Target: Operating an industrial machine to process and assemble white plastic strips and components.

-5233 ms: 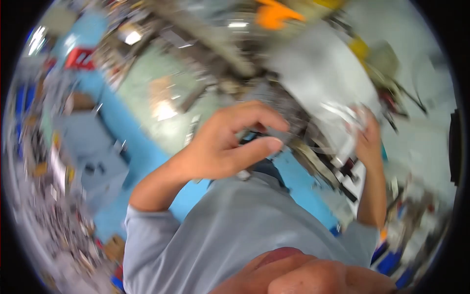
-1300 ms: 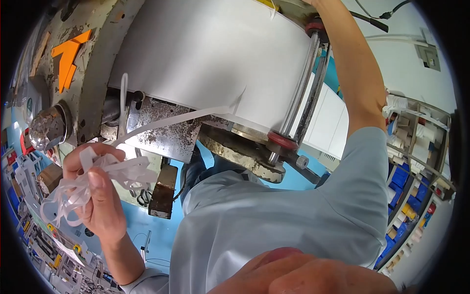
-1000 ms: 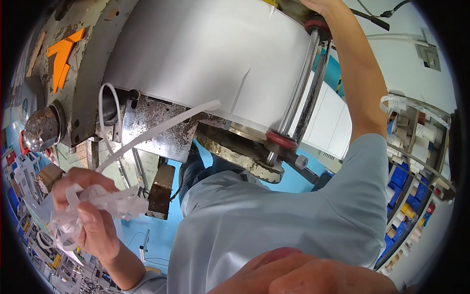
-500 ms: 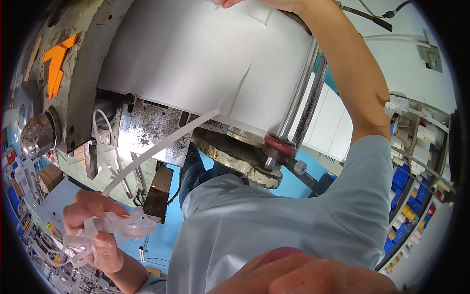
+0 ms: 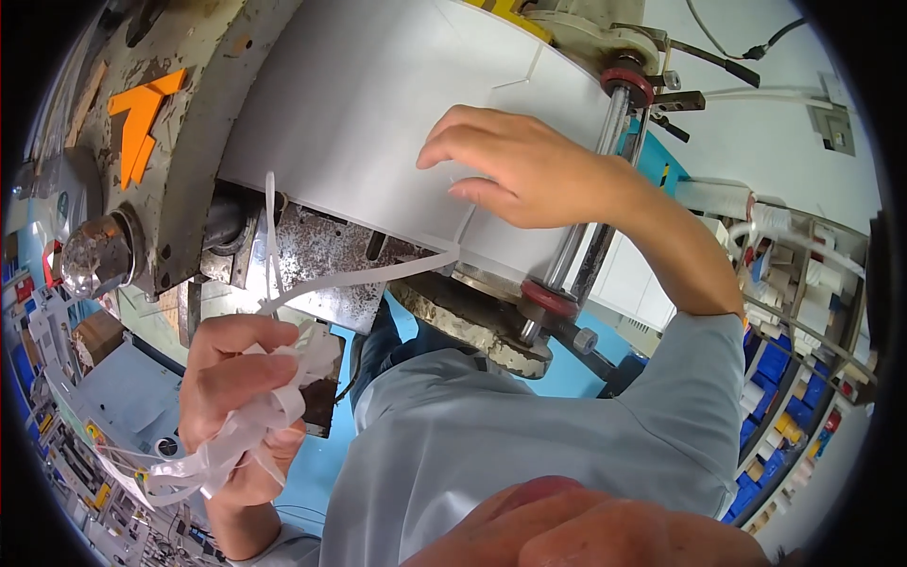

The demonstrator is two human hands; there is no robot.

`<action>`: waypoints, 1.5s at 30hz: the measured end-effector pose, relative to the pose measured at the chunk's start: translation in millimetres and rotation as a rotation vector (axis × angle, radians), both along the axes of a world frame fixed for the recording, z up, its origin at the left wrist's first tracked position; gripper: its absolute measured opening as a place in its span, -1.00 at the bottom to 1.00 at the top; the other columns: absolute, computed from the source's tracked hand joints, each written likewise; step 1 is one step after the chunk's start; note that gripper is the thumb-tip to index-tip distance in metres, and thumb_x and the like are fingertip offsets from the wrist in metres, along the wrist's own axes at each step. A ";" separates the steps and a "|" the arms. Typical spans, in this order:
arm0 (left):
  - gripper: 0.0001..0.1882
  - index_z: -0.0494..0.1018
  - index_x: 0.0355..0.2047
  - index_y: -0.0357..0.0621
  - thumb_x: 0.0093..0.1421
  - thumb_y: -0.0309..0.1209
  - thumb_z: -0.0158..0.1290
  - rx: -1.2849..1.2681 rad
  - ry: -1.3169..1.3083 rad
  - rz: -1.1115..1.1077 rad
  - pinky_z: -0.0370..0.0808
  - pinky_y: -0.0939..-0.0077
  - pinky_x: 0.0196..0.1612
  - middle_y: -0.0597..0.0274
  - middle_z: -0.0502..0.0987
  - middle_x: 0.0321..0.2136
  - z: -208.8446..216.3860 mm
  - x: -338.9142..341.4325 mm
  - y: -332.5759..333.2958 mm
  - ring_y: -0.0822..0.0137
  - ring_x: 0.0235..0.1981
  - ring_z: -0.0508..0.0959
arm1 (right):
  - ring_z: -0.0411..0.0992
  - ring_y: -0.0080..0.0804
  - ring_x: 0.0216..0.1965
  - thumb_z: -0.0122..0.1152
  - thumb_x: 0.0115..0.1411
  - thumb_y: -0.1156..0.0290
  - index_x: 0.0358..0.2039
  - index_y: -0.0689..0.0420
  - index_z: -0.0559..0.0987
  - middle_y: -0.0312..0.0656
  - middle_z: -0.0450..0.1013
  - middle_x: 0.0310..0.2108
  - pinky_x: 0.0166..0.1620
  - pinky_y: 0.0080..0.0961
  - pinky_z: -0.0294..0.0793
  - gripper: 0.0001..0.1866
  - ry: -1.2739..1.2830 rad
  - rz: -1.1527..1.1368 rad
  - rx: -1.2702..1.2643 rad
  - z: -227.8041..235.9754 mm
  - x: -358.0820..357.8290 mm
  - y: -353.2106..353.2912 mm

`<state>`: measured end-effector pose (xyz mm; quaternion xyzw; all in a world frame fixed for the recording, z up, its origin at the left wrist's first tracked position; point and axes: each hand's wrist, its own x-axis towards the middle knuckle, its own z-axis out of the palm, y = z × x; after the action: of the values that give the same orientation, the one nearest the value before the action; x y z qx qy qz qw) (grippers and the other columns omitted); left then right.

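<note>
My left hand (image 5: 231, 402) is closed around a crumpled bunch of thin white plastic strips (image 5: 248, 430), with loops hanging below the fingers. From it one narrow strip (image 5: 368, 274) runs right to the front edge of a broad white sheet (image 5: 331, 113) on the machine. Another loop stands up above the fist. My right hand (image 5: 510, 165) hovers over or rests lightly on the sheet, fingers a little bent and thumb apart, with nothing visible in it. Which of the two it is, I cannot tell. A slit-like line in the sheet passes beneath this hand.
Right of the sheet are metal rods (image 5: 572, 255) with red collars (image 5: 550, 298). A worn machine side plate (image 5: 189, 113) carrying an orange arrow (image 5: 142, 123) stands at left. A rusty metal plate (image 5: 326, 255) lies below the sheet. Shelves with blue bins (image 5: 770, 354) line the far right.
My right hand has come back from the sheet's far end toward its middle. My left hand, with the strips, has risen and shifted right, and the strip to the sheet now sags.
</note>
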<state>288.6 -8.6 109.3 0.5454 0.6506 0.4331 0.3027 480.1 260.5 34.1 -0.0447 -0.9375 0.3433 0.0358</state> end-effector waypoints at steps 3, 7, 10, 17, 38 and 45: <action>-0.64 0.46 -0.23 -0.18 0.11 -0.17 0.18 -0.044 -0.020 0.040 0.38 0.47 -0.33 -0.23 0.40 -0.06 -1.4 0.7 1.8 0.25 -0.37 0.46 | 0.41 -0.16 -0.09 0.25 0.07 0.48 -0.12 0.12 0.45 -0.17 0.35 -0.05 -0.08 -0.29 0.45 -0.67 0.056 0.009 0.087 2.6 4.3 -3.6; -0.63 0.46 -0.23 -0.24 0.10 -0.20 0.16 -0.060 0.112 -0.083 0.46 0.40 -0.26 -0.30 0.34 0.04 -9.4 2.2 23.9 0.18 -0.18 0.49 | 0.42 -0.20 -0.09 0.27 0.03 0.52 -0.15 0.13 0.47 -0.19 0.33 -0.02 -0.09 -0.34 0.48 -0.66 0.162 -0.041 0.207 12.5 7.4 -3.1; -0.73 0.45 -0.19 -0.26 0.14 -0.39 0.12 -0.031 0.099 -0.172 0.47 0.43 -0.24 -0.15 0.35 0.05 -10.7 12.9 50.4 0.07 -0.08 0.47 | 0.44 -0.21 -0.11 0.27 0.02 0.53 -0.17 0.14 0.48 -0.18 0.35 -0.02 -0.10 -0.36 0.49 -0.68 0.206 -0.067 0.257 15.0 9.8 -0.1; -0.37 0.24 0.15 -0.27 0.09 -0.45 0.21 -0.336 -0.263 -0.014 0.41 0.30 0.00 -0.12 0.35 0.05 -40.7 42.5 106.5 0.00 -0.02 0.45 | 0.47 -0.17 -0.14 0.15 0.06 0.63 -0.13 0.18 0.48 -0.13 0.41 -0.03 -0.12 -0.36 0.48 -0.69 0.275 -0.090 -0.026 8.7 16.1 5.9; -0.82 0.46 -0.20 -0.24 0.20 -0.51 -0.04 -0.392 -0.487 0.151 0.41 0.58 -0.37 0.30 0.52 -0.42 -82.7 44.1 166.0 0.51 -0.42 0.46 | 0.17 -0.12 0.29 0.09 0.14 0.57 0.14 0.23 0.36 0.06 0.21 0.22 0.26 -0.33 0.15 -0.50 0.160 -0.002 -0.576 4.6 25.8 -0.2; -0.80 0.52 -0.30 -0.32 0.10 -0.50 -0.03 -0.348 -0.225 0.246 0.41 0.47 -0.43 0.10 0.57 -0.53 -70.4 52.6 179.2 0.39 -0.51 0.51 | 0.35 -0.28 0.12 0.12 0.20 0.50 0.02 0.22 0.43 -0.07 0.39 0.05 0.16 -0.38 0.30 -0.65 0.175 -0.225 -0.687 4.0 25.4 -2.4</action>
<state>341.1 170.5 38.9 0.3500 0.7390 0.4062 0.4078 505.5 258.1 38.1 -0.1271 -0.7502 0.6344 0.1362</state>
